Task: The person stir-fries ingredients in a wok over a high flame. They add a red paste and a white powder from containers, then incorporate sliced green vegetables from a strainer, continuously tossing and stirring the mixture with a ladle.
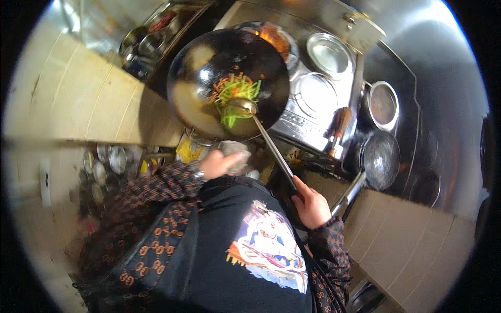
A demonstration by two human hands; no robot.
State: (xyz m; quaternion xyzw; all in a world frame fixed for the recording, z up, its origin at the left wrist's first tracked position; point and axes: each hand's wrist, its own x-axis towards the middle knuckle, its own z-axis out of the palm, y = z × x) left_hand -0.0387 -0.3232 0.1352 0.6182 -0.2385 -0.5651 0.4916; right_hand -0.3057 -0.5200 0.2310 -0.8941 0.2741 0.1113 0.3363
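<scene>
A large dark wok (188, 68) fills the upper middle of the view. Green vegetable strips (237, 88) and small orange-red pieces (219, 94) lie in it. The bowl of a metal ladle (271, 146) rests among the strips. My right hand (311, 203) is wrapped round the dark end of the ladle's long handle. Close to the wok's near rim, my left hand (215, 164) is closed on a greyish cloth (237, 154), blurred by motion. Whether the cloth touches the wok cannot be made out.
Orange flame (274, 39) glows behind the wok. On the steel stove at right stand a round metal pan (330, 55), a brush (341, 128) and a pot (383, 104). A strainer (382, 159) lies nearer. Metal containers (151, 44) stand at upper left, with a tiled ledge (94, 83) below.
</scene>
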